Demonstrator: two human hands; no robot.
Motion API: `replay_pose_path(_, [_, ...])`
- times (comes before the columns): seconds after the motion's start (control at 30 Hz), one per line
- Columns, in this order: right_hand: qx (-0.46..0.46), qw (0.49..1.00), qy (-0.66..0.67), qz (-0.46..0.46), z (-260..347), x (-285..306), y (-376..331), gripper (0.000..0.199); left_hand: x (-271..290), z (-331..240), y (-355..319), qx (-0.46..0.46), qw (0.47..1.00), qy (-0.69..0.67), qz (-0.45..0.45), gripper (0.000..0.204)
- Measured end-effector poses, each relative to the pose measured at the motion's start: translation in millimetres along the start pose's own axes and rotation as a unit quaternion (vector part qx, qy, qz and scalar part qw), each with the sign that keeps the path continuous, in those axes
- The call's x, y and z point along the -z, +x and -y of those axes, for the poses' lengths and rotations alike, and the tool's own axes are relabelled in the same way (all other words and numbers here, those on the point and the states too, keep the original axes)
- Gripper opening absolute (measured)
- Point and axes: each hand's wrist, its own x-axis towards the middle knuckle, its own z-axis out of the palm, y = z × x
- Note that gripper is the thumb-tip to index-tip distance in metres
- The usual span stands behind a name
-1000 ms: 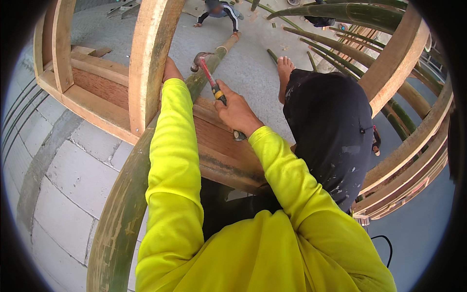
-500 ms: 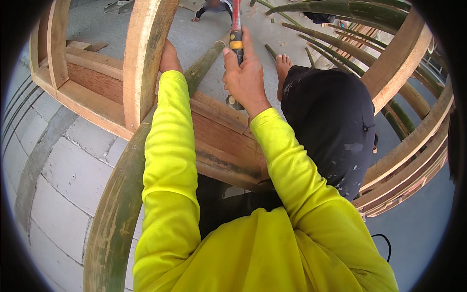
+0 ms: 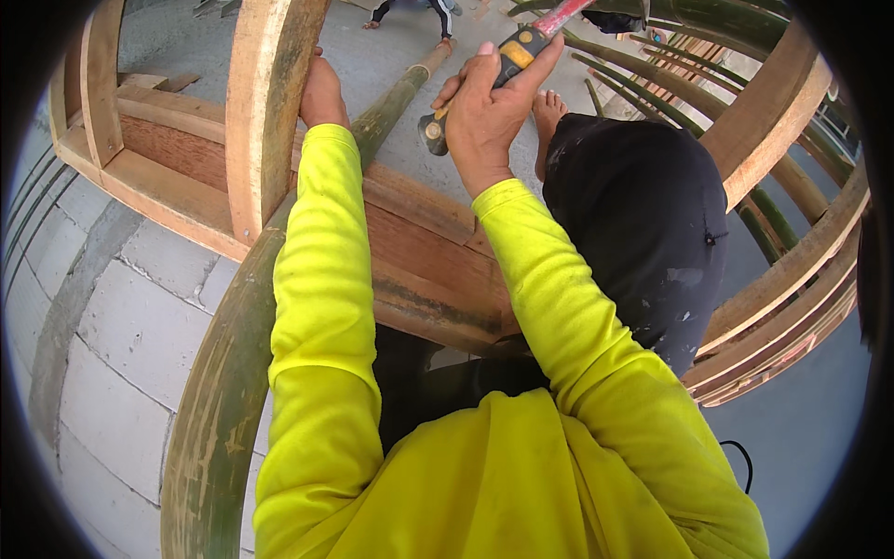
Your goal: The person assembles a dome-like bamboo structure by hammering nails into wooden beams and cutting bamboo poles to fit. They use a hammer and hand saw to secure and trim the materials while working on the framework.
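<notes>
My right hand (image 3: 489,116) is closed around the black and yellow grip of a hammer (image 3: 523,47). Its red shaft slants up to the right, toward the top of the view. My left hand (image 3: 324,90) grips the side of an upright wooden post (image 3: 265,102), its fingers partly hidden behind the wood. Beneath my left forearm passes a thick green bamboo pole (image 3: 219,401), which runs from the lower left across the wooden frame (image 3: 438,303) to the far floor.
Another person's hand (image 3: 446,44) is at the bamboo's far end. Several bamboo poles (image 3: 652,74) and curved timber pieces (image 3: 773,121) lie to the right, beside my bent knee (image 3: 643,233). A pale block wall (image 3: 130,307) stands left. A black cable (image 3: 745,461) curls at lower right.
The hammer has turned from nearly upright to a slant, its shaft now leaning right. My right hand has rotated with it. The other person's hand has come into view at the bamboo's end.
</notes>
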Motion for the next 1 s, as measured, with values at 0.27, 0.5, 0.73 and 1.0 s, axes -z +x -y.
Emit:
replay_pose_path(0.27, [-0.155,0.961,-0.141,0.181,-13.6,15.1,-8.3,0.068,11.9,-12.6,-4.5,-0.005,0.999,-0.016,0.04,0.019])
replay_pose_path(0.5, [-0.095,0.876,-0.309,0.358,-71.7,25.2,-55.8,0.066,5.1,4.3,12.2,0.024,0.995,-0.062,0.078,0.019])
replay_pose_path(0.73, [-0.035,0.98,-0.154,0.118,-45.1,9.4,-43.3,0.063,-2.7,-14.9,-4.5,0.033,0.987,-0.104,0.117,0.018])
replay_pose_path(1.0, [-0.295,0.94,-0.032,0.17,7.5,7.0,-35.2,0.047,13.6,-44.9,-53.0,-0.066,0.967,0.003,0.245,0.019])
